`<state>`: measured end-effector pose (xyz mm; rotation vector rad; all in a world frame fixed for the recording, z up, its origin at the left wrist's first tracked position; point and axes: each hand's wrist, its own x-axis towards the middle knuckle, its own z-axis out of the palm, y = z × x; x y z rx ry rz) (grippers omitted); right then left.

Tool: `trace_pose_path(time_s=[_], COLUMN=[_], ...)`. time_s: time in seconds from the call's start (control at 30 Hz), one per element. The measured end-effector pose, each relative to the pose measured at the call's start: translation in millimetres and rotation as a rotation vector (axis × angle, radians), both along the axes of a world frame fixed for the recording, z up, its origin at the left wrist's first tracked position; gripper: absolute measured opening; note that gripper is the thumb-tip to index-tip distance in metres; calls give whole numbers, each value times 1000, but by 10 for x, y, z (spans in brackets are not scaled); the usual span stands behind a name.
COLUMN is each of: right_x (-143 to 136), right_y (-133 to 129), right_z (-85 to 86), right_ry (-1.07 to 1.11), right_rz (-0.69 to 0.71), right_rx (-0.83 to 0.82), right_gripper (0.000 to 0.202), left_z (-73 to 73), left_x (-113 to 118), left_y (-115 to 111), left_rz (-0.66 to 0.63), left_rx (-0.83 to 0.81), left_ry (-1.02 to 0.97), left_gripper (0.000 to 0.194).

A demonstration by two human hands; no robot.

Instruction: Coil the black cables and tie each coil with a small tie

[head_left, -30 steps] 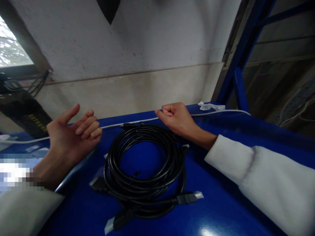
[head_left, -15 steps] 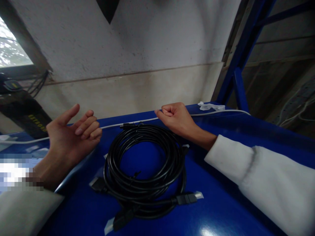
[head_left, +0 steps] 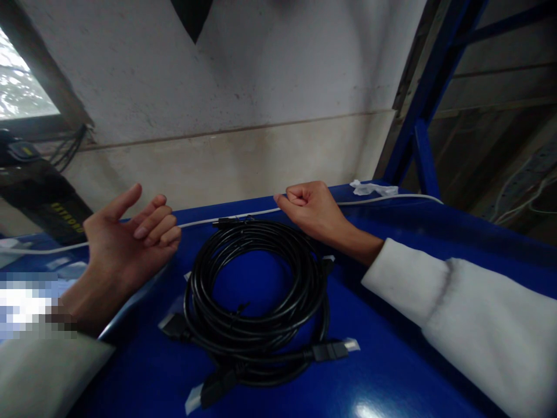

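Coiled black HDMI cables [head_left: 261, 345] lie stacked in a ring on the blue table [head_left: 391, 371]. Several plugs stick out of the ring, some with clear caps, such as the plug [head_left: 331, 351] at the lower right. My left hand [head_left: 130, 238] is raised to the left of the coil, palm in view, thumb out and fingers loosely bent; it holds nothing. Beyond the coil's upper right edge, my right hand [head_left: 311, 209] is closed in a fist, with nothing seen in it. Both hands appear apart from the cables.
A white cord [head_left: 383, 200] runs along the table's back, by a crumpled white scrap [head_left: 374, 188]. A black box with yellow lettering [head_left: 65, 215] stands at the left. Behind are the wall [head_left: 261, 157] and, at right, a blue metal frame [head_left: 424, 151].
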<state>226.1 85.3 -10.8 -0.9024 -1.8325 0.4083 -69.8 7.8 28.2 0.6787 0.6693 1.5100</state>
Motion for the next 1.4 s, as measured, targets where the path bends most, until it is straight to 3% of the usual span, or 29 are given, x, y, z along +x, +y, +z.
trace_pose_path(time_s=[1.4], right_x=[3], right_y=[17], right_z=[-18], right_ry=[3], right_rz=[8], right_rx=[13], right_gripper=[52], left_z=[20], left_x=[41], left_y=[-3], left_rz=[63], left_rx=[-30], left_ry=[-2], left_gripper=[22])
